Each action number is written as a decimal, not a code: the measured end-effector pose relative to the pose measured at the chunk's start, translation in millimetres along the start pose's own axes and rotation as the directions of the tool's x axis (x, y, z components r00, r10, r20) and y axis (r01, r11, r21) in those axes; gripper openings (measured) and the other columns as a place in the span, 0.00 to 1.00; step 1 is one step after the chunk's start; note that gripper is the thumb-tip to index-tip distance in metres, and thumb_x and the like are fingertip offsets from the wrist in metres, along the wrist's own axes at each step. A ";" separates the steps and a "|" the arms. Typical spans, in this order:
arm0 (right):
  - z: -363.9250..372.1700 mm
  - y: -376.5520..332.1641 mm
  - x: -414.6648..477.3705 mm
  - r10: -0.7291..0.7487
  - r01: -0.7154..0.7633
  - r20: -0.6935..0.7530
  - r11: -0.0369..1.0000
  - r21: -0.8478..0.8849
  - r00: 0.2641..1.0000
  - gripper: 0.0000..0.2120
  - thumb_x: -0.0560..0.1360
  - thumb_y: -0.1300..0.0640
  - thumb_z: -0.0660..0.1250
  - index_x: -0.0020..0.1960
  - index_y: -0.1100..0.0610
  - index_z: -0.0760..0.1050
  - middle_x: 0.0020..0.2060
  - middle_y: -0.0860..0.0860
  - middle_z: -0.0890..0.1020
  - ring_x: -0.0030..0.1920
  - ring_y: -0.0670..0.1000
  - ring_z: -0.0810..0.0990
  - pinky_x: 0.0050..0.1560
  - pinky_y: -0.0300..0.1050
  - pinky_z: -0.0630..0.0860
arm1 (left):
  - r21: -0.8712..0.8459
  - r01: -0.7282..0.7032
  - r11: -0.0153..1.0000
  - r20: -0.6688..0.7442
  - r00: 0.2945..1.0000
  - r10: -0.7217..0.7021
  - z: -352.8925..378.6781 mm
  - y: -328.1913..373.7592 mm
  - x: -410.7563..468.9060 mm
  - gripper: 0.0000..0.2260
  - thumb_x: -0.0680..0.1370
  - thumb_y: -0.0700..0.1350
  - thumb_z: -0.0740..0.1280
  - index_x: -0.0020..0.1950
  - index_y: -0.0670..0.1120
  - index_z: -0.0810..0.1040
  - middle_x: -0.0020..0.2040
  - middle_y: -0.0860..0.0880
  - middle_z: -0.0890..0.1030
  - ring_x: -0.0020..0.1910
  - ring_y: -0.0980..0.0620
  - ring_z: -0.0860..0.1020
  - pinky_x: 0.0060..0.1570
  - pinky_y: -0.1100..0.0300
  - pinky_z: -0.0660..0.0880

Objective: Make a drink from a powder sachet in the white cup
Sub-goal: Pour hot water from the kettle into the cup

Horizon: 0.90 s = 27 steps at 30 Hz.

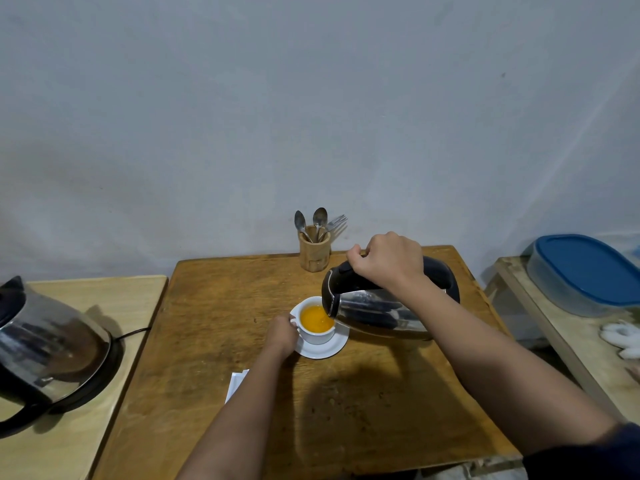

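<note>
A: On the brown wooden counter (214,341), near its middle, the white cup (317,332) is seen standing on a white saucer (332,348). Is anything held in it?

B: An orange liquid (316,318) is held in it, filling it most of the way. The cup's left side is clasped by the left hand (282,336), whose fingers are curled together around the handle area.

A: And how is the right hand (389,259) placed?

B: It is clamped on the black handle of a steel electric kettle (377,310), fingers wrapped fully around it. The kettle is tilted steeply to the left, and its spout is brought right over the cup's right rim. Whether a stream is being poured cannot be told clearly, though the liquid's surface near the spout looks disturbed.

A: Is the sachet shown?

B: A white paper piece (237,382) is seen lying flat on the counter, just beside the left forearm and partly hidden by it. Whether it is the sachet cannot be told.

A: What else is found around?

B: At the counter's far edge, against the wall, a wooden holder (313,256) is stood upright with two spoons (318,218) and a fork (336,221) in it. On a paler counter (114,299) to the left, a second kettle (48,344) is set on its black base, with a cord trailing from it. To the right, a clear container with a blue lid (585,268) is rested on another surface, well apart from the cup.
</note>
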State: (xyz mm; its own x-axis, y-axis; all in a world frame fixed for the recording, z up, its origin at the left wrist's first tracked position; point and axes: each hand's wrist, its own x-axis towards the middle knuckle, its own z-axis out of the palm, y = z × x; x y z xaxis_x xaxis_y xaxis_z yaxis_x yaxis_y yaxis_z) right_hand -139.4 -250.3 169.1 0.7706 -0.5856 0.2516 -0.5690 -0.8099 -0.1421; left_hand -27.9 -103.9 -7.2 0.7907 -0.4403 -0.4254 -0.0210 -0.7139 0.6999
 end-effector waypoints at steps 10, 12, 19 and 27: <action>0.0 2.9 2.1 -0.003 0.003 -0.008 1.000 -0.009 1.000 0.23 0.75 0.45 0.55 0.25 0.56 0.64 0.23 0.49 0.67 0.25 0.47 0.65 0.27 0.38 0.60 | -0.015 -0.008 1.000 0.014 1.000 0.008 0.1 1.3 -2.1 0.13 0.79 0.40 0.57 0.61 0.40 0.75 0.58 0.39 0.79 0.56 0.43 0.77 0.53 0.52 0.74; 0.0 2.5 3.3 -0.003 0.003 -0.009 1.000 -0.008 1.000 0.23 0.75 0.45 0.55 0.24 0.55 0.62 0.23 0.49 0.67 0.24 0.48 0.65 0.27 0.38 0.60 | -0.009 -0.011 1.000 0.012 1.000 0.011 -0.7 1.6 -3.3 0.13 0.79 0.41 0.57 0.61 0.40 0.75 0.58 0.40 0.79 0.55 0.43 0.77 0.53 0.52 0.74; 5.5 8.2 5.1 0.097 -0.097 0.001 0.992 0.075 0.995 0.25 0.74 0.45 0.56 0.23 0.57 0.65 0.20 0.49 0.66 0.23 0.50 0.66 0.28 0.39 0.62 | -0.005 -0.032 0.999 0.019 0.999 0.032 -3.0 2.3 -5.7 0.13 0.79 0.41 0.57 0.60 0.40 0.75 0.58 0.40 0.79 0.55 0.44 0.77 0.51 0.53 0.74; 3.6 39.4 -12.5 0.438 -0.446 0.114 0.809 0.383 0.892 0.21 0.71 0.44 0.58 0.28 0.58 0.69 0.24 0.51 0.71 0.27 0.53 0.70 0.28 0.41 0.61 | 0.043 -0.088 0.995 -0.037 0.995 0.089 1.0 0.4 -14.7 0.14 0.79 0.39 0.56 0.63 0.40 0.71 0.63 0.39 0.75 0.59 0.43 0.74 0.55 0.53 0.72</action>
State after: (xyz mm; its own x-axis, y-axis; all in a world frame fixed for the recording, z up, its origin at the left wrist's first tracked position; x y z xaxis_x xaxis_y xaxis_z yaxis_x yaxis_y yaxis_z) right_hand -170.4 -275.0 156.9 0.4706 -0.8807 0.0535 -0.6939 -0.4069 -0.5941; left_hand -40.1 -98.2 -1.3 0.8077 -0.4818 -0.3397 -0.1163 -0.6951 0.7094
